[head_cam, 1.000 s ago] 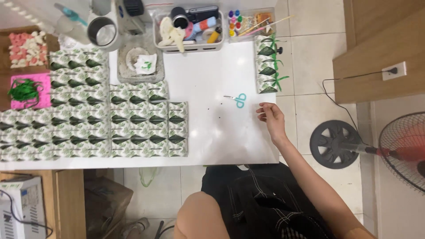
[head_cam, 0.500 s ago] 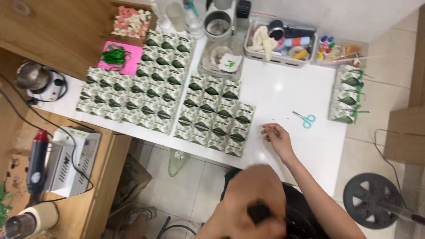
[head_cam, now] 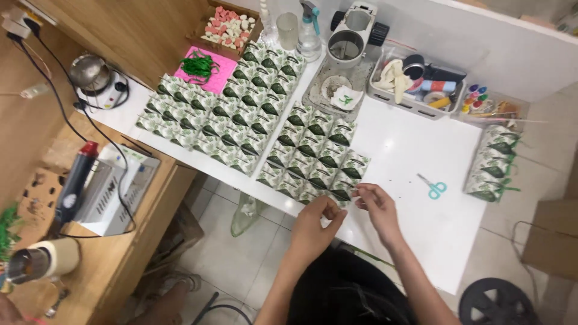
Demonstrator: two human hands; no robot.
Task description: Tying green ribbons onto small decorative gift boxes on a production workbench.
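Observation:
Both hands meet at the front edge of the white table (head_cam: 421,150). My left hand (head_cam: 316,227) has its fingers curled and pinched together just below the nearest leaf-patterned box (head_cam: 340,191). My right hand (head_cam: 376,207) is pinched shut too, with its fingertips touching that box's right corner. Anything thin between the fingers is too small to see. The box is the front corner of a grid of several identical white-and-green boxes (head_cam: 313,150). Small teal scissors (head_cam: 432,188) lie to the right of my right hand.
More leaf boxes (head_cam: 211,114) cover the table's left. Ribbon-tied boxes (head_cam: 494,168) are stacked at the right edge. At the back are a pink tray of green ribbon (head_cam: 201,66), a spray bottle (head_cam: 309,30) and a supplies bin (head_cam: 415,78). A heat gun (head_cam: 75,180) lies on the left bench.
The view has swung and moved closer. My left hand has come up to the table's front edge. My right hand has shifted left from the bare tabletop to the corner box.

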